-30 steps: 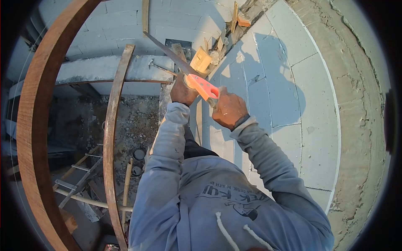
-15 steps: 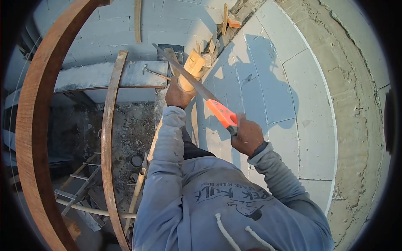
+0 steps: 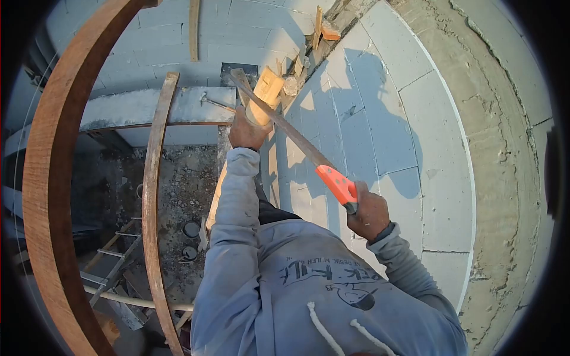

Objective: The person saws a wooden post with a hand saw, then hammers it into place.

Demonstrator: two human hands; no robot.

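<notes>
My right hand (image 3: 369, 212) is wrapped round the orange handle of a handsaw (image 3: 337, 185), right of centre. The long blade slants up and to the left and lies across a pale wooden pole (image 3: 267, 88). Just below the blade, my left hand (image 3: 248, 129) grips the pole, whose lower part runs down behind the left sleeve. A hammer (image 3: 217, 104) rests on the ledge to the left of that hand.
A curved reddish beam (image 3: 50, 178) and a narrower plank (image 3: 153, 202) span the left side. Below them are a ladder (image 3: 113, 253) and a rubble-strewn floor (image 3: 184, 160). A pale block wall (image 3: 386, 130) stands on the right. Wood scraps (image 3: 300, 59) lie near the corner.
My right hand has drawn the saw down and to the right, so less blade sticks out beyond the pole. My left hand and the pole have shifted slightly left and down.
</notes>
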